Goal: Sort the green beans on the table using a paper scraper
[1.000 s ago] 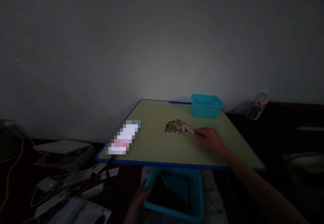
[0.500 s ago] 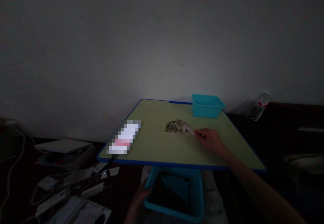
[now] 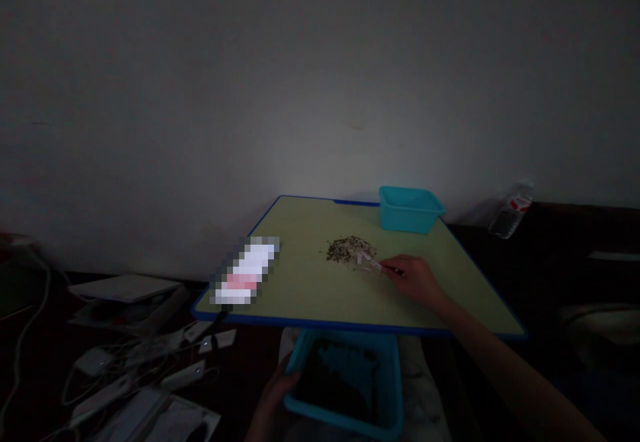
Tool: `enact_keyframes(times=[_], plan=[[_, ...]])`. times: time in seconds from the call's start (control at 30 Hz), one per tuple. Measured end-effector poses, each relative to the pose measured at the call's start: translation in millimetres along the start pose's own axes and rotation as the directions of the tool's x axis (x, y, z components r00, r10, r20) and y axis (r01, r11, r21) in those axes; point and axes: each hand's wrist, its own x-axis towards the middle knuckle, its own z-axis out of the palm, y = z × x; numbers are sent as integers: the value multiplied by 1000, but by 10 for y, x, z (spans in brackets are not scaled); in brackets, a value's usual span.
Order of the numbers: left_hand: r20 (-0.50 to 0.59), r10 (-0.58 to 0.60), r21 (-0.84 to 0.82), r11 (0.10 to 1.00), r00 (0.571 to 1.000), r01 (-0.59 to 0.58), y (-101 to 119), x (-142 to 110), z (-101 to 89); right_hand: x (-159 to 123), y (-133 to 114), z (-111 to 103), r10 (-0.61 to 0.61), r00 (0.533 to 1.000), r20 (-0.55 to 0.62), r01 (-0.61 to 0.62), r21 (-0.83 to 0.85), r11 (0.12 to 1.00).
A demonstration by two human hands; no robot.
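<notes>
My right hand (image 3: 411, 278) is closed round a slim tool (image 3: 371, 261) with a pale front end and a darker handle; its exact kind is hard to make out in the dim light. The tool's tip touches the near right side of a pile of small dark and pale grains (image 3: 345, 249) on the table (image 3: 300, 289). Below the table's front edge, my left hand (image 3: 281, 389) grips the left rim of a blue plastic bin (image 3: 345, 413), thumb over the edge. Dark grains cover much of that bin's floor, and its blue bottom shows in part.
A second blue bin (image 3: 410, 219) stands at the table's far right corner. At the left edge lies a blurred-out phone-like screen (image 3: 245, 272). Power strips and cables (image 3: 185, 375) clutter the floor at left. A clear plastic bottle (image 3: 511, 212) leans by the wall.
The tool's tip has shifted slightly left and down at the grain pile, and a little pale strip shows beside it. My left hand and the lower bin stay in place.
</notes>
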Motion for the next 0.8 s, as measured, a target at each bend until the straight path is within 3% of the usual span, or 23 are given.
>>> enact_keyframes(times=[0.23,0.5,0.67,0.8], plan=[[29,-94,33,995,995,93,64,115,-32,13,13,-29,23,1000,-6,-23,46,999],[62,-13,-88,996,998,19,-32,-44,48,-40,37,-127,13,1000,5,-13,96,995],[40,-32,-80,996,999,35,13,-109,112,-193,242,-287,61,993,-98,-59,16,998],[76,-22,-54,998,997,26,33,-103,155,-412,316,-317,72,992,-105,-78,-54,995]])
